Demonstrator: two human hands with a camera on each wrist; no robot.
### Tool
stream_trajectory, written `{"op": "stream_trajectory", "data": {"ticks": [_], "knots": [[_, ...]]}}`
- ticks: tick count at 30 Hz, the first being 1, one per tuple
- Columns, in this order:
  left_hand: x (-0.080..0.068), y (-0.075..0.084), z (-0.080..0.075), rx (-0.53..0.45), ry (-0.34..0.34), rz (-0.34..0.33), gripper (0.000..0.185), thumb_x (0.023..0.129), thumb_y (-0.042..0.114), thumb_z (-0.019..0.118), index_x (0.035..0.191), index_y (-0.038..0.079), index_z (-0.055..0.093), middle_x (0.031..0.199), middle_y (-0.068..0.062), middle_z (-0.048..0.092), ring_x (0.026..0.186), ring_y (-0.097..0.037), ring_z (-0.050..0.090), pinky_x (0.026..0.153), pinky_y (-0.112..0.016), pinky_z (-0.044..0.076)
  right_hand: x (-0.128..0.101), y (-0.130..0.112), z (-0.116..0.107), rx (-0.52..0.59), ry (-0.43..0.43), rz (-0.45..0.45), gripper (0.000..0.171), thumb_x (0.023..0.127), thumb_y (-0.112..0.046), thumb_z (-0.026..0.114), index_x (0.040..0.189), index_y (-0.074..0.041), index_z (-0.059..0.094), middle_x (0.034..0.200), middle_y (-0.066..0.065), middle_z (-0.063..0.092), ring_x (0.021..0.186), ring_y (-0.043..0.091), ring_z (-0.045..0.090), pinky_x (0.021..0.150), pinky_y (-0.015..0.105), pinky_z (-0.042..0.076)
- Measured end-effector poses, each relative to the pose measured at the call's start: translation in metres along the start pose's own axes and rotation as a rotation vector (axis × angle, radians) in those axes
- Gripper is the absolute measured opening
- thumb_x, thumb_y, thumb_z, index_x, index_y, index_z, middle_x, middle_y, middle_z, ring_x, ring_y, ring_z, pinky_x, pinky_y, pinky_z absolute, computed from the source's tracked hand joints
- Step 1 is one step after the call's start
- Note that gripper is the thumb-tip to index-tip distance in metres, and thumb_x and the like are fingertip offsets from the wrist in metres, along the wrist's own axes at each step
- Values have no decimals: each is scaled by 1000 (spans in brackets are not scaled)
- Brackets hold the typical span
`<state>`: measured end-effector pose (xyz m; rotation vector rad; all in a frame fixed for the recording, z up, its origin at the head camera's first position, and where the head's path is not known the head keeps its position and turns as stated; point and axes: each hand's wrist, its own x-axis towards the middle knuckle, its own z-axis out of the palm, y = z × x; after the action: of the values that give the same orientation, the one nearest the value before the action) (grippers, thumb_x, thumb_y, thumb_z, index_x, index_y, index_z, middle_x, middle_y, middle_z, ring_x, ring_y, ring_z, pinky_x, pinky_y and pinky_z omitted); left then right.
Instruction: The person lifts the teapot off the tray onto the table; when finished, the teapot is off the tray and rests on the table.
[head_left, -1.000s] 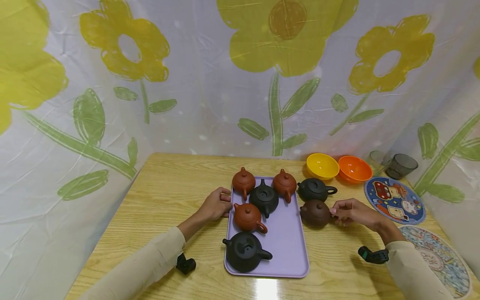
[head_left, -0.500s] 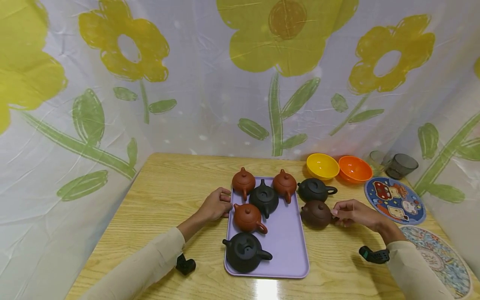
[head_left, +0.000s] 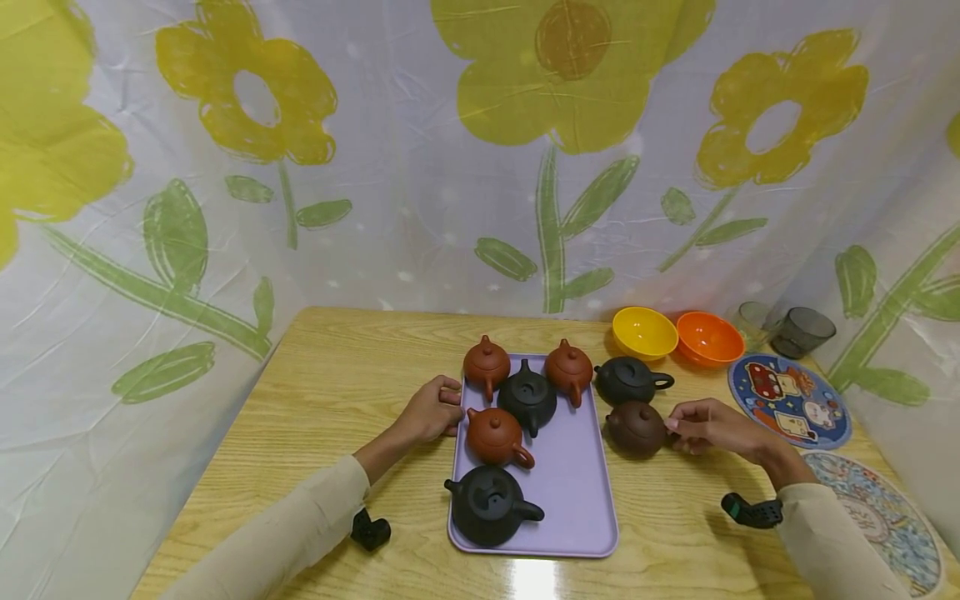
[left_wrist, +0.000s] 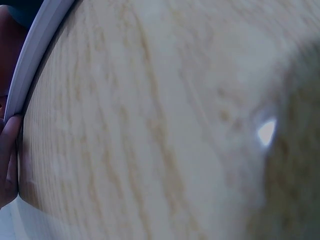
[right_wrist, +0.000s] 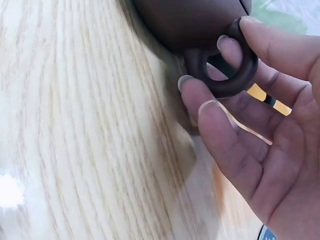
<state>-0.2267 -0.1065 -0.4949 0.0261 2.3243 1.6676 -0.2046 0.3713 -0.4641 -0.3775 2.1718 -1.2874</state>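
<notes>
head view first: we see our right hand (head_left: 708,425) at the ring handle of a dark brown round clay teapot (head_left: 636,428), which sits on the pale wooden counter (head_left: 337,392) just beside the right edge of a flat lilac plastic tray (head_left: 573,500). right wrist view shows the grip closely: one of the fingers (right_wrist: 231,49) passes through the handle loop, the thumb lies on top of the ring, and two more fingers curl under it, so the hand is closed round the handle of the pot (right_wrist: 195,20).

our left hand (head_left: 427,411) rests at the tray's left edge, fingers curled against the rim; left wrist view shows a fingertip (left_wrist: 9,150) touching the tray rim (left_wrist: 30,60) above the wood grain.

on the tray stand three reddish-brown clay teapots (head_left: 496,435) and two black clay teapots (head_left: 489,503). another black teapot (head_left: 628,380) stands on the counter just behind the brown one. farther back are a yellow plastic bowl (head_left: 644,332) and an orange plastic bowl (head_left: 708,338), touching each other, with two smoky glass cups (head_left: 802,332) beyond and a round cartoon-printed coaster (head_left: 789,400) to the right.
</notes>
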Motion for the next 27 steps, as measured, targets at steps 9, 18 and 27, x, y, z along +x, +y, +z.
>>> {"op": "stream_trajectory", "data": {"ticks": [9,18,27], "knots": [[0,-1,-1,8,8,1,44,87,-3,64,129,-1,54,116,-21,61,85,-21,66,62,-35,63,-2,-5,3,7,56,39,30,103,-23,57,111,5,63,102,17,67,92,23,65,79,34,60],[0,0,-1,11,8,4,44,87,-3,63,129,-1,54,116,-21,62,83,-20,66,62,-34,63,-11,-5,3,-4,211,63,40,102,-30,57,125,2,59,111,16,67,93,27,68,81,37,61],[0,0,-1,-1,-1,-2,45,87,-2,63,130,0,53,117,-21,61,84,-20,66,63,-35,63,-26,-14,3,-94,373,0,42,105,-35,52,128,0,58,117,9,68,91,26,64,74,37,60]]}}
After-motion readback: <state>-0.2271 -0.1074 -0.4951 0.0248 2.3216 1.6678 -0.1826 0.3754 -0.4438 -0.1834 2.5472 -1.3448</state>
